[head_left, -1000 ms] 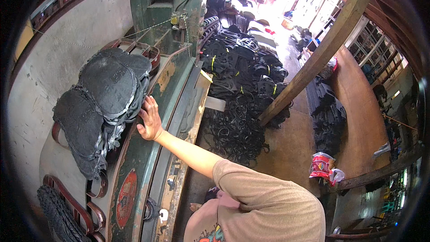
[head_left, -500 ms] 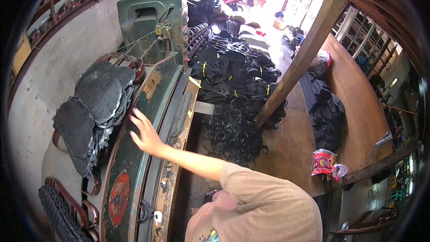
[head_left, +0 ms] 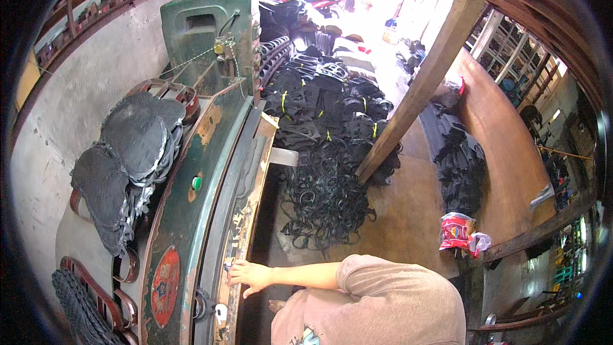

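My left hand (head_left: 246, 275) lies flat with its fingers spread on the worn front edge of a big green machine (head_left: 191, 217). It holds nothing. A small green button (head_left: 196, 183) sits on the machine's top, well above the hand. Stacks of dark grey rubber sheets (head_left: 128, 153) rest on the machine's left side, out of the hand's reach. My right hand is not in view; only my shoulder and pinkish shirt (head_left: 383, 306) show at the lower edge.
Heaps of black rubber pieces and loops (head_left: 325, 147) cover the floor right of the machine. A slanted wooden post (head_left: 421, 76) rises through them. More black sheets (head_left: 456, 160) and a red packet (head_left: 456, 230) lie further right. A concrete wall (head_left: 57, 121) bounds the left.
My left hand has left the stack of rubber sheets and come back down toward me, now resting on the machine's front edge. The view has shifted slightly.
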{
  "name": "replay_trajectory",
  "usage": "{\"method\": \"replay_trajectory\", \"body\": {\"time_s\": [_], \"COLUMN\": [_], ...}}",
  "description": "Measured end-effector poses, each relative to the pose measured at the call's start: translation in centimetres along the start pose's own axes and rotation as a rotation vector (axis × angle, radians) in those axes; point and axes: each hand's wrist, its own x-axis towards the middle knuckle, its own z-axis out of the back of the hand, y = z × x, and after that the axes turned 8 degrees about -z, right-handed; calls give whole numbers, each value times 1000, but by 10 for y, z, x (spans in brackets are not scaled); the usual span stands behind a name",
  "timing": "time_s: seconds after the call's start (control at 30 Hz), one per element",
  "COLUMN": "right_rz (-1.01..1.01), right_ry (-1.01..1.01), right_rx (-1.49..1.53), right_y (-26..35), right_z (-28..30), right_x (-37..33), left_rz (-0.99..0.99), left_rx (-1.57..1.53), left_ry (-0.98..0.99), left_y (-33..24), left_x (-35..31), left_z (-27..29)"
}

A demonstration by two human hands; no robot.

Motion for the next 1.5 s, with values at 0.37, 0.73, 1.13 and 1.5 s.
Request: {"method": "replay_trajectory", "body": {"time_s": [0.37, 0.73, 1.13, 1.5], "right_rz": [-259, -161, -201, 144], "right_ry": [156, 98, 216, 302], "right_rx": [-230, -296, -381, -4], "right_y": [79, 95, 79, 152], "right_z": [-47, -57, -67, -25], "right_x": [-11, -52, -80, -67], "left_rz": [211, 589, 647, 362], "left_rx": [-208, -210, -18, 151], "left_ry": [58, 285, 377, 958], "left_y": [89, 90, 91, 24], "left_x": [-27, -52, -81, -105], "left_z": [22, 66, 42, 111]}}
